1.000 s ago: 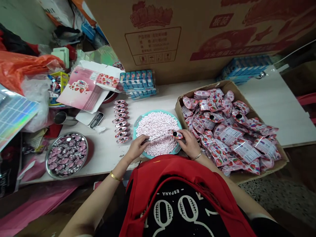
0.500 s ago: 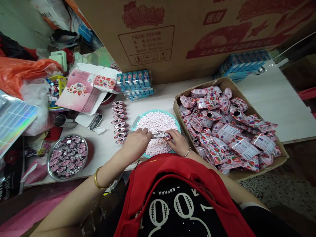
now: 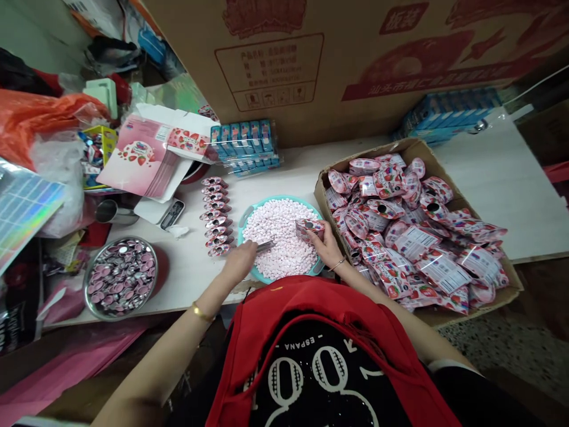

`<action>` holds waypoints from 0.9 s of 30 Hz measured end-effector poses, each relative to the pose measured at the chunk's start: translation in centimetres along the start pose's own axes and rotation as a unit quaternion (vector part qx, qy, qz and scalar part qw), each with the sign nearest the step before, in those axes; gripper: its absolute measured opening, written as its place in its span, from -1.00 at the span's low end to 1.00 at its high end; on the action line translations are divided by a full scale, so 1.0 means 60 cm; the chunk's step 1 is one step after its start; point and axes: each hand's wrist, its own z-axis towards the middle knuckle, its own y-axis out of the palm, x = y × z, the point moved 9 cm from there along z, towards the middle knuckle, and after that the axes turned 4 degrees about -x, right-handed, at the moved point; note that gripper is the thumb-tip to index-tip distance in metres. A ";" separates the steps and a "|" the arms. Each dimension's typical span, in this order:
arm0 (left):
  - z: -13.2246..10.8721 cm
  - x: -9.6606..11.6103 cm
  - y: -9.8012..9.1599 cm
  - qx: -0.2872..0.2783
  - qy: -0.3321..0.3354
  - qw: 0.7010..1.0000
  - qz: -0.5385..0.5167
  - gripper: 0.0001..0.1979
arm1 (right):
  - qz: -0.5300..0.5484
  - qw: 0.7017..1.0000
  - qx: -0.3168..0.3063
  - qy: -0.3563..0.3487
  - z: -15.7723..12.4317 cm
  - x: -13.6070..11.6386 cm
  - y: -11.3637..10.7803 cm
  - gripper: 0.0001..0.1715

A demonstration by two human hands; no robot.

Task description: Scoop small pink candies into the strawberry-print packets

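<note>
Over a turquoise basin (image 3: 244, 220) full of small pale pink candies (image 3: 284, 219), my left hand (image 3: 240, 261) is closed round a small metal scoop (image 3: 265, 245). The scoop's tip lies at the candies. My right hand (image 3: 328, 248) grips a strawberry-printed packet (image 3: 310, 229) above the basin's right side, its dark round opening facing up. Left of the basin, a row of several similar packets (image 3: 216, 216) stands with openings upward. A cardboard box (image 3: 320, 188) at the right is heaped with more strawberry packets (image 3: 391, 225).
A steel bowl (image 3: 153, 273) of pink and silver caps stands at the left. Behind it are a metal cup (image 3: 111, 212), a pocket scale (image 3: 172, 214) and pink printed cartons (image 3: 137, 155). Blue packs (image 3: 244, 142) sit before a large cardboard carton (image 3: 275, 77).
My hands have moved apart. The left has drawn back with the scoop, down and leftward; the right holds the packet further right, and its opening now shows.
</note>
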 end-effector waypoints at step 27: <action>-0.043 0.057 -0.147 0.097 0.154 0.970 -0.158 -0.77 | -0.105 0.976 -0.070 -0.179 -0.033 -0.079 0.018 -0.62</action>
